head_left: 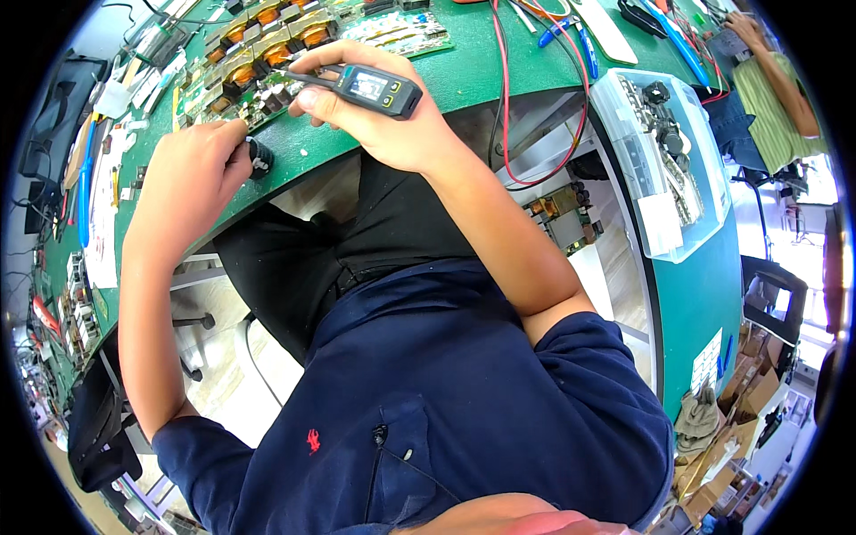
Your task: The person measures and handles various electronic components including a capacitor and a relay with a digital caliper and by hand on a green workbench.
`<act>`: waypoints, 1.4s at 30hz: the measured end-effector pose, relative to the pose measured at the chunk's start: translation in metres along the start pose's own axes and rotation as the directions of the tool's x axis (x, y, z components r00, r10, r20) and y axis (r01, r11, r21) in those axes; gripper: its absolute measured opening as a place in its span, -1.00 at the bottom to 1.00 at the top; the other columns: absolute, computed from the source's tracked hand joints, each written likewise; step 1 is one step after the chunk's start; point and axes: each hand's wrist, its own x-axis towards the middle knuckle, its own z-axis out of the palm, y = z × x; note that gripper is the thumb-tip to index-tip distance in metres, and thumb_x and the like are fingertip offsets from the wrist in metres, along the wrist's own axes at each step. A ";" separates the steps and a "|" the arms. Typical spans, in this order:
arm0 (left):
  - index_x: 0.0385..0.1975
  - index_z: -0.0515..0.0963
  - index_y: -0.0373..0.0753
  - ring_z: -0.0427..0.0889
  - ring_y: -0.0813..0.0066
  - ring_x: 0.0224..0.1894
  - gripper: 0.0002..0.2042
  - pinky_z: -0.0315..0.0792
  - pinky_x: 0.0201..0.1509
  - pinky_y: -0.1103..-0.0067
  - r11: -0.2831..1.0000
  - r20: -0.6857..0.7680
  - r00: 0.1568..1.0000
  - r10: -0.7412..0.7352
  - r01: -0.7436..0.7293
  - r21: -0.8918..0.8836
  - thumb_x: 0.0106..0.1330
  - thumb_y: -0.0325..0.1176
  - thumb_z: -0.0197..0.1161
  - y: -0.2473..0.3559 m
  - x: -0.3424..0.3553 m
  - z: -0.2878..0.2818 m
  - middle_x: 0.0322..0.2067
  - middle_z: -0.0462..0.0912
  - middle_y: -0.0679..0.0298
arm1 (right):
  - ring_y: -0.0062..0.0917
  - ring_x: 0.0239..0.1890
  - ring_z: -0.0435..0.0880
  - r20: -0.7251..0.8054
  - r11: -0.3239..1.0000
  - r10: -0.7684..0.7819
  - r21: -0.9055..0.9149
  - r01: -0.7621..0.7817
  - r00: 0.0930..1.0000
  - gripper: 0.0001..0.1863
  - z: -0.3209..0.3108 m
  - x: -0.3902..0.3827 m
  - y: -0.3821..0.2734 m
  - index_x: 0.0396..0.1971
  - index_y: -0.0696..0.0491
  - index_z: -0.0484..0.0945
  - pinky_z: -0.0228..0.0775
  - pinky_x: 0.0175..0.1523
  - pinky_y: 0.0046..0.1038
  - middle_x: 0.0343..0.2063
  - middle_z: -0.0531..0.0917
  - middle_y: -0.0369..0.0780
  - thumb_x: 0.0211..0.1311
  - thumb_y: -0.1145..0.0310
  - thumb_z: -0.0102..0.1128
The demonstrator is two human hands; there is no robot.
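Note:
My right hand (392, 116) is closed around a dark handheld tweezer meter (382, 91) with a small lit screen and two round buttons. Its slim prongs point left, pinched between thumb and fingers, over a circuit board (250, 76) with copper coils and capacitors. To the left, at the bench edge, my left hand (192, 174) is curled with its knuckles up. Thumb and forefinger close on a short black cylindrical part (259, 159). Most of the left fingertips are hidden behind the hand.
The green bench (464, 76) holds more boards, blue-handled tools (588, 53) and paper (105, 209). Red and black leads (505, 107) loop over its edge. A clear plastic box (660, 169) of parts stands at the right. Another person (776, 107) works at the far right.

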 end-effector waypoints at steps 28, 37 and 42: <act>-0.45 0.41 -0.27 0.58 0.12 -0.40 -0.75 0.44 -0.34 0.35 0.967 -0.322 0.924 -0.206 0.142 -0.211 0.24 -0.21 0.23 0.005 -0.033 0.014 -0.51 0.54 0.14 | -0.64 -0.39 0.59 -0.052 0.995 0.097 0.001 -0.097 0.994 -0.57 0.010 -0.002 -0.012 0.09 0.18 0.43 0.41 -0.26 -0.61 -0.34 0.70 -0.14 0.30 0.30 0.18; -0.23 0.54 -0.22 0.54 0.24 -0.22 -0.61 0.40 -0.15 0.42 0.835 -0.542 0.727 -0.423 0.080 -0.545 -0.02 -0.18 0.44 0.011 -0.051 0.079 -0.30 0.57 0.23 | -0.59 -0.37 0.62 0.040 0.997 0.065 -0.049 -0.063 0.997 -0.59 0.005 -0.004 -0.005 0.06 0.25 0.47 0.44 -0.22 -0.58 -0.40 0.67 -0.15 0.29 0.34 0.14; -0.31 0.52 -0.22 0.55 0.19 -0.28 -0.66 0.40 -0.22 0.42 0.873 -0.602 0.670 -0.435 0.149 -0.465 -0.02 -0.19 0.42 0.018 -0.046 0.084 -0.37 0.58 0.25 | -0.53 -0.35 0.66 0.031 0.997 0.074 0.013 -0.074 0.997 -0.62 0.005 -0.006 -0.007 -0.04 0.30 0.44 0.45 -0.21 -0.58 -0.37 0.68 -0.10 0.18 0.45 0.21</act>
